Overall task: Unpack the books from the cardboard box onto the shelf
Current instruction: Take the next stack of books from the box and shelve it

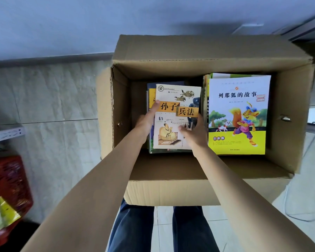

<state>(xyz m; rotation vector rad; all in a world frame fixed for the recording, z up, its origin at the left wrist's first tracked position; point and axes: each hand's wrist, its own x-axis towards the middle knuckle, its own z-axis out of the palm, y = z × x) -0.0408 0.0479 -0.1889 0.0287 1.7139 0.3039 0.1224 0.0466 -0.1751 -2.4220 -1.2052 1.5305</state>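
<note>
Both my hands are down inside the box (171, 190), which stands open on the floor in front of my legs. My left hand (149, 118) lies along the left edge of the top book (177, 117), the cream one with the orange title band, thumb pressed on its cover and fingers out of sight down the side of the left stack (151, 99). My right hand (194, 130) rests on the cover's lower right, thumb on top, fingers curled over the right edge into the gap beside the fox book (238, 113). So both hands are closing on this book, though I cannot tell whether the hidden fingers are under it alone or under several. It is a thin paperback: light, a bit floppy, with a glossy cover that could slide off the one below. I judge the safe hold is at both long edges near the middle, fingers underneath, so it does not sag or fan open. The fox book tops a second, taller stack on the right. A grey metal rail (5, 133) shows at the far left; I cannot tell if that is the shelf.
</note>
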